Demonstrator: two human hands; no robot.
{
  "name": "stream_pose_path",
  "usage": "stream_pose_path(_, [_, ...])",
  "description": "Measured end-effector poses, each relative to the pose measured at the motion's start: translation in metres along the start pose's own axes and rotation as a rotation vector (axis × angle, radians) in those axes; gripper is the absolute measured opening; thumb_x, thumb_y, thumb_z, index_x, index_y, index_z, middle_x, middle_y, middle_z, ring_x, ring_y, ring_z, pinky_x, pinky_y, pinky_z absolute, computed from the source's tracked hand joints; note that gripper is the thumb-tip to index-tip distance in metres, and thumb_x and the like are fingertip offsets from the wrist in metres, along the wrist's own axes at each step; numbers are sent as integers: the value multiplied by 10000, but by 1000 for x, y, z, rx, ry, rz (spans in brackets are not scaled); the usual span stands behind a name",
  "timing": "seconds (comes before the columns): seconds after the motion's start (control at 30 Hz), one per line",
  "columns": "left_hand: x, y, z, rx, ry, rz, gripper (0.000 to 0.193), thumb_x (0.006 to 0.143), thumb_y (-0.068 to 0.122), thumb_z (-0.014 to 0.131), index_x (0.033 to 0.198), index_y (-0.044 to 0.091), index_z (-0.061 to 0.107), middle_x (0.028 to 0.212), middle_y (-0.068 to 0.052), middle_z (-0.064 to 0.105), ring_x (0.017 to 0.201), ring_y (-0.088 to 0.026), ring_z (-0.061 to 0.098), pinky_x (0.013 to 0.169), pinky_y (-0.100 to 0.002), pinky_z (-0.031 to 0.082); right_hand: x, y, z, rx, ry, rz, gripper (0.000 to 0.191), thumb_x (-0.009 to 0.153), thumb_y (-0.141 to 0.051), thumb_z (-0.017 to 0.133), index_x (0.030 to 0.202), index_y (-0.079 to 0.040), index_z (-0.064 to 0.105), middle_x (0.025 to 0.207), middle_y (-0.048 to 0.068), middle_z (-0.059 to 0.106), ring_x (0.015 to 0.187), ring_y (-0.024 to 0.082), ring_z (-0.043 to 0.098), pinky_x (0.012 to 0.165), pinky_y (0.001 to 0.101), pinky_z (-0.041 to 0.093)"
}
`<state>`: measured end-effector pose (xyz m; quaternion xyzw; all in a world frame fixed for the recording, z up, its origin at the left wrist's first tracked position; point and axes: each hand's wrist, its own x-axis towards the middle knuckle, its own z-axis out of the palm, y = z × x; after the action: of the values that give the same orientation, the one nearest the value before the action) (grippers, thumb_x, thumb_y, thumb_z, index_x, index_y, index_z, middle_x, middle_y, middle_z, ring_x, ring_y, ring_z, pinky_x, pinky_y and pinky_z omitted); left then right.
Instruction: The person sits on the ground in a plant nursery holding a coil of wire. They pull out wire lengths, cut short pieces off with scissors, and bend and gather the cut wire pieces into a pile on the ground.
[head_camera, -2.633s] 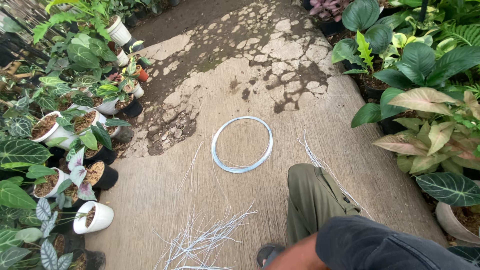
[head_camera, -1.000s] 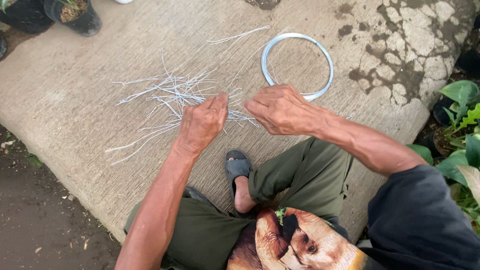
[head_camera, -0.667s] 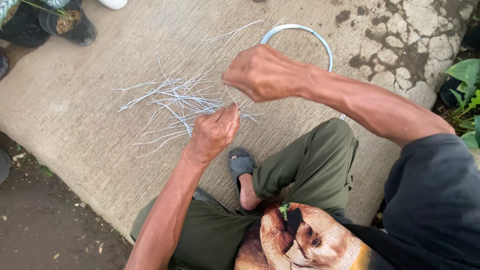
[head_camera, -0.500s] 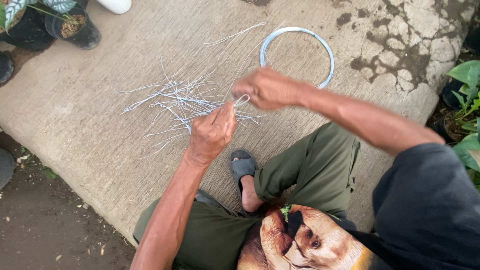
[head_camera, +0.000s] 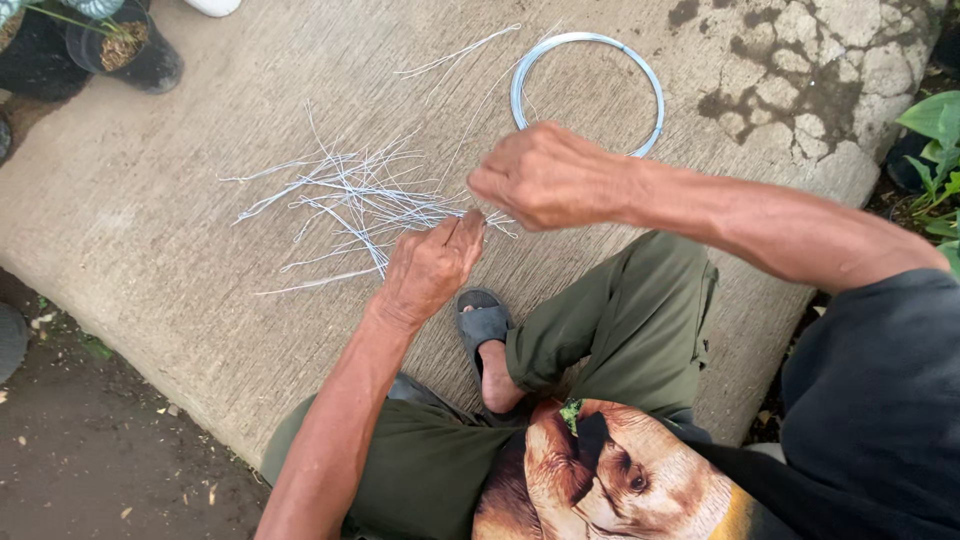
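A loose scatter of thin, pale wire pieces (head_camera: 350, 195) lies on the concrete slab (head_camera: 200, 120) in front of my knees. My left hand (head_camera: 430, 268) reaches into the near end of the scatter, fingers pressed together and pinching some strands. My right hand (head_camera: 550, 175) hovers just right of it, curled into a fist with the knuckles up. Its fingers are hidden, so I cannot see if a strand is in it. A round coil of wire (head_camera: 655, 95) lies flat on the slab beyond my right hand.
Black plant pots (head_camera: 140, 55) stand at the slab's far left corner, and a white pot (head_camera: 215, 5) sits at the top edge. Green leaves (head_camera: 935, 130) crowd the right side. Bare soil (head_camera: 90, 440) lies left of the slab. My sandalled foot (head_camera: 485, 325) rests on the concrete.
The view swung from the path ahead down onto my hands. Both hands met over the wire pieces; my right hand has since lifted slightly up and to the right.
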<state>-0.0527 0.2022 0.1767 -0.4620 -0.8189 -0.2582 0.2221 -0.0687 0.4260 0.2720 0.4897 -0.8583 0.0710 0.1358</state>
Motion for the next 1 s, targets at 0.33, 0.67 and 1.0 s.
stream_pose_path(0.33, [-8, 2, -8, -17, 37, 58, 293, 924, 57, 757, 1184, -49, 672, 794, -87, 653, 550, -169, 644, 468, -310, 512, -3, 21, 19, 29, 85, -69, 285, 1023, -92, 640, 754, -33, 569, 526, 28, 428, 447, 133, 440, 391, 316, 392])
stream_pose_path(0.67, [-1, -7, -8, 114, 49, -14, 304, 914, 87, 746, 1188, -28, 681, 829, -101, 689, 581, -210, 671, 490, -344, 531, -49, -41, 41, 704, 161, 154, 147, 1059, -96, 505, 941, -44, 575, 823, 70, 661, 683, 166, 674, 600, 317, 560])
stream_pose_path(1.0, [-8, 6, -10, 13, -41, 56, 343, 908, 46, 759, 1220, -71, 677, 762, -102, 666, 560, -205, 653, 478, -348, 524, -28, -12, 28, 285, 59, -11, 158, 1015, 3, 554, 870, -36, 603, 522, -13, 383, 401, 133, 373, 344, 295, 329])
